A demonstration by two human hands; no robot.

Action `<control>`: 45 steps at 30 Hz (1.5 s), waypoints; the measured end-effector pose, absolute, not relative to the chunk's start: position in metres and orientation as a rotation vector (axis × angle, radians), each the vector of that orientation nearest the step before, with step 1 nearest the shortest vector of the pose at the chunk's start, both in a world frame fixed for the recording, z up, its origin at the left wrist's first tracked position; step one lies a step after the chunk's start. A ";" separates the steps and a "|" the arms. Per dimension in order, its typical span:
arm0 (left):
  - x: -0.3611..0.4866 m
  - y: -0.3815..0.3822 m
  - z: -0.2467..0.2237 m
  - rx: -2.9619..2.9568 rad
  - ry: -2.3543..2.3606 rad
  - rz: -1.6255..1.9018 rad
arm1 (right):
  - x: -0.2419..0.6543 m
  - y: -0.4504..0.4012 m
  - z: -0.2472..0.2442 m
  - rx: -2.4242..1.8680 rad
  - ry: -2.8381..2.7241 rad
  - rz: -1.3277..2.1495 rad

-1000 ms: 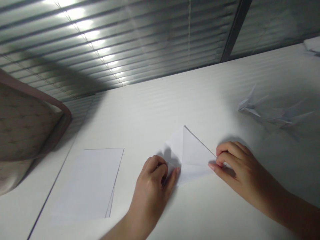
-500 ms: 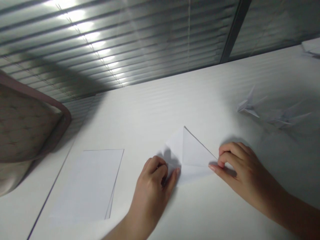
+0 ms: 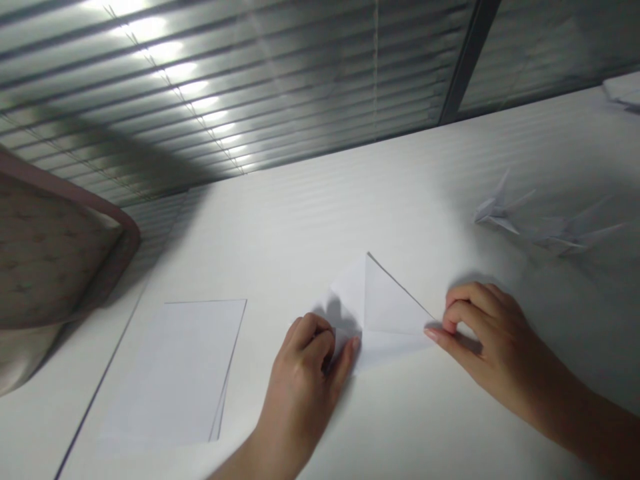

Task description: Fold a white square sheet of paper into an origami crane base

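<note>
A white sheet of paper with crease lines lies on the table between my hands, one corner pointing away from me. My left hand rests on its left part, fingers curled and thumb pressed to the paper near the centre crease; the paper beneath that hand is hidden. At the right corner, my right hand has its thumb and bent fingers closed on the paper's tip.
A stack of white paper lies to the left. Folded paper cranes stand at the right rear. A pink-edged patterned bag or chair back is at far left. Window blinds border the table's back, and more paper sits at far right.
My right hand has slid slightly to the right, out toward the paper's corner. The left hand stays in place on the sheet.
</note>
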State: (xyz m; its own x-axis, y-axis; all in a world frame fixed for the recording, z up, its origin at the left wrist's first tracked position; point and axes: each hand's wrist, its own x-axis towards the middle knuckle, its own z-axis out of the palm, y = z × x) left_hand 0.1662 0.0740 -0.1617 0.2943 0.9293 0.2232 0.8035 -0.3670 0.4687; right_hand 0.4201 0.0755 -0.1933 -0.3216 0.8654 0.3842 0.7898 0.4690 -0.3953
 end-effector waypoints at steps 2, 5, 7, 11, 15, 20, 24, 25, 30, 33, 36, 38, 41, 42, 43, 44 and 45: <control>0.166 0.074 -0.162 2.302 1.584 0.670 | 0.422 0.075 -0.195 -1.390 -2.172 0.160; 0.165 0.074 -0.162 2.295 1.586 0.666 | 0.424 0.076 -0.197 -1.410 -2.161 0.156; 0.165 0.074 -0.163 2.289 1.588 0.667 | 0.425 0.076 -0.197 -1.404 -2.150 0.178; 0.167 0.075 -0.164 2.280 1.589 0.672 | 0.428 0.077 -0.196 -1.398 -2.115 0.232; 0.168 0.075 -0.162 2.271 1.591 0.668 | 0.431 0.080 -0.192 -1.400 -2.117 0.329; 0.168 0.075 -0.160 2.269 1.600 0.662 | 0.432 0.083 -0.184 -1.396 -2.151 0.519; 0.167 0.075 -0.162 2.270 1.583 0.666 | 0.431 0.083 -0.180 -1.417 -2.124 0.680; 0.167 0.076 -0.162 2.271 1.580 0.668 | 0.431 0.083 -0.180 -1.421 -2.118 0.692; 0.167 0.076 -0.164 2.271 1.579 0.676 | 0.432 0.084 -0.181 -1.416 -2.125 0.678; 0.167 0.076 -0.163 2.278 1.573 0.674 | 0.434 0.085 -0.181 -1.396 -2.147 0.658; 0.167 0.076 -0.163 2.283 1.567 0.682 | 0.433 0.082 -0.178 -1.361 -2.190 0.589; 0.167 0.076 -0.163 2.285 1.562 0.687 | 0.428 0.077 -0.173 -1.329 -2.200 0.457; 0.167 0.075 -0.163 2.292 1.563 0.687 | 0.415 0.066 -0.164 -1.152 -2.300 0.246; 0.167 0.074 -0.163 2.293 1.565 0.684 | 0.410 0.062 -0.161 -1.071 -2.375 0.240; 0.167 0.074 -0.163 2.290 1.568 0.683 | 0.405 0.059 -0.160 -1.022 -2.416 0.239; 0.167 0.074 -0.163 2.288 1.570 0.683 | 0.401 0.056 -0.159 -1.000 -2.451 0.212; 0.168 0.074 -0.163 2.284 1.571 0.684 | 0.398 0.054 -0.159 -1.004 -2.468 0.177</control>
